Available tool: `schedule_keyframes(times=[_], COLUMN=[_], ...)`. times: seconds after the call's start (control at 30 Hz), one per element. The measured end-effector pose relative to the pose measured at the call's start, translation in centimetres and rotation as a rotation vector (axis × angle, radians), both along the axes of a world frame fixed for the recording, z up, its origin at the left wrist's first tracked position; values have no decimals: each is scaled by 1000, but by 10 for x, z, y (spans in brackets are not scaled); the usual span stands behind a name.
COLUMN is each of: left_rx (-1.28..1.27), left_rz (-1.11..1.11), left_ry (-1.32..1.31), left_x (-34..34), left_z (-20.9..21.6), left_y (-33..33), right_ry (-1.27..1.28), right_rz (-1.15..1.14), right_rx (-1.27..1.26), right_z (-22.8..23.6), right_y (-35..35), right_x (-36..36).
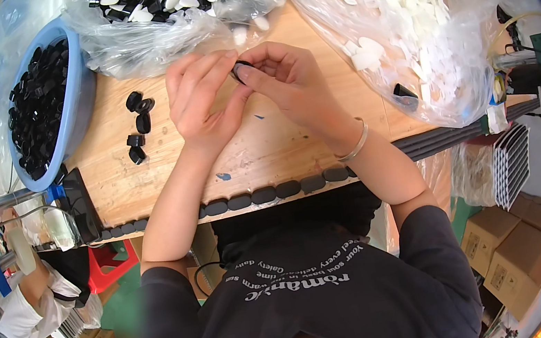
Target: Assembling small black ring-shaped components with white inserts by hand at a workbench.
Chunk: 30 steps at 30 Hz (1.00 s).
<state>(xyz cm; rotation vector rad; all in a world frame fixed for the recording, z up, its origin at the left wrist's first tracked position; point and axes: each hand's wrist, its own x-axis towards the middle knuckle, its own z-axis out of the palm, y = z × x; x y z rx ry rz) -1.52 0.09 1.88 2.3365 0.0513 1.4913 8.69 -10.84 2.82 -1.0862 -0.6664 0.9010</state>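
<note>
Head view: both hands meet over the table (281, 146). The left hand (200, 99) and right hand (289, 82) pinch one black part (242, 70) between their fingers. Five finished-looking pieces (139, 122) lie left; a blue basin (76, 107) holds many more. Clear bags (471, 62) of white pieces behind; brown cartons (515, 258) below right.
</note>
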Motion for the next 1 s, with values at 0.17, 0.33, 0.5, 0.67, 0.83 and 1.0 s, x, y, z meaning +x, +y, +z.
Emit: schedule_keyframes(times=[0.17, 0.33, 0.5, 0.67, 0.83, 1.0], left_rx=[18, 46, -2, -60, -137, -99], left_rz=[8, 20, 48, 70, 89, 36], left_ry=[-9, -9, 89, 147, 124, 98], left_x=[2, 2, 4, 4, -7, -5], left_z=[0, 0, -6, -2, 0, 3], left_y=[-2, -3, 2, 6, 9, 5], right_ry=[3, 58, 30, -44, -655, -1091], right_rz=[-13, -23, -46, -22, -382, -693], right_rx=[-34, -41, -121, -163, -182, -642], right_z=[2, -1, -9, -3, 17, 13], right_y=[-2, 2, 8, 7, -10, -17], right_x=[2, 1, 5, 16, 79, 186])
